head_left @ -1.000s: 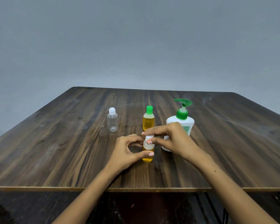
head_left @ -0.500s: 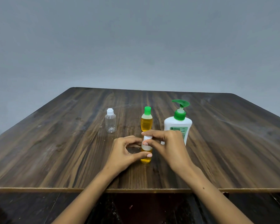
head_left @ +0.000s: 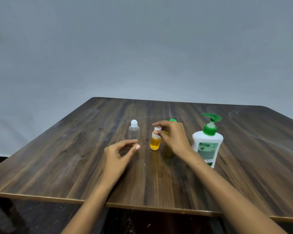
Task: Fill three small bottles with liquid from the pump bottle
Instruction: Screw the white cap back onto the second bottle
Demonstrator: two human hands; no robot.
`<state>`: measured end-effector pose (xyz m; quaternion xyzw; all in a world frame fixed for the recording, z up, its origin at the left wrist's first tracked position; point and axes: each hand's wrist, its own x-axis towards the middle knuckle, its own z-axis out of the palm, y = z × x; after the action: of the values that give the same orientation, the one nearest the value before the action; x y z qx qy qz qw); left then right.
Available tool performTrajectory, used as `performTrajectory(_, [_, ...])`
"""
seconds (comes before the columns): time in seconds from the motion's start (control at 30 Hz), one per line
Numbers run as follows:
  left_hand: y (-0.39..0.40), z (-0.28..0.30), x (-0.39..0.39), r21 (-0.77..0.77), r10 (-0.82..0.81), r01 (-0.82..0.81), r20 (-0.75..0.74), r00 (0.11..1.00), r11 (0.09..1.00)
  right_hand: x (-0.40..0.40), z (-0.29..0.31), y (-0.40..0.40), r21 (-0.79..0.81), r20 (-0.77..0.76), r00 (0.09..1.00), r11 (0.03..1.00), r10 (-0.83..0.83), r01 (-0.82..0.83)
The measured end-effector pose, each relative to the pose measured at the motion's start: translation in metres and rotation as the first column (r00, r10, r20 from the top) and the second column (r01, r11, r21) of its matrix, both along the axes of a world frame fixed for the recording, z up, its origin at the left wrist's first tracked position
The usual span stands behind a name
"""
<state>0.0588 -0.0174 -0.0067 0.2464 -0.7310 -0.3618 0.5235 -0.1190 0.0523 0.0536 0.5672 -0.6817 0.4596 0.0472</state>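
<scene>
Two small bottles look full of yellow liquid, and the right hand (head_left: 173, 137) pinches the white cap (head_left: 157, 128) on the middle bottle (head_left: 155, 142) while the left hand (head_left: 120, 152) curls loosely, holding nothing, so next comes the clear bottle (head_left: 134, 131).

Green-capped bottle (head_left: 173, 120) mostly hidden behind right hand (head_left: 172, 137)

Three small bottles (head_left: 134, 130) (head_left: 155, 141) (head_left: 172, 120) (one mostly hidden), one pump bottle (head_left: 207, 144), two hands (head_left: 118, 155) (head_left: 173, 136).
</scene>
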Motion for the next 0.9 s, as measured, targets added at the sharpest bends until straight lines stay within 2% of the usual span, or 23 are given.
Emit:
performTrajectory(0.23, [-0.004,-0.009,-0.006,-0.128,0.028,-0.026,0.012,1.0,0.991,-0.012,0.007,-0.029,0.107,-0.092,0.996,0.994,-0.009,0.019])
performTrajectory(0.47, [-0.003,-0.01,-0.007,-0.162,0.071,-0.061,0.058,0.996,0.985,-0.009,0.006,-0.031,0.196,-0.164,0.986,0.979,-0.023,0.055])
performTrajectory(0.57, [-0.003,-0.009,-0.007,-0.142,0.09,-0.081,0.06,0.994,0.987,0.003,0.009,-0.029,0.106,-0.244,0.968,0.99,-0.06,0.088])
performTrajectory(0.67, [-0.004,-0.01,-0.006,-0.113,0.125,-0.12,0.039,0.991,0.986,0.019,0.009,-0.035,-0.02,-0.275,0.961,1.0,-0.023,0.018])
performTrajectory(0.9, [-0.004,-0.008,-0.002,-0.094,0.166,-0.161,0.054,0.985,0.983,0.035,-0.009,-0.07,0.064,-0.167,0.984,0.996,0.066,-0.056])
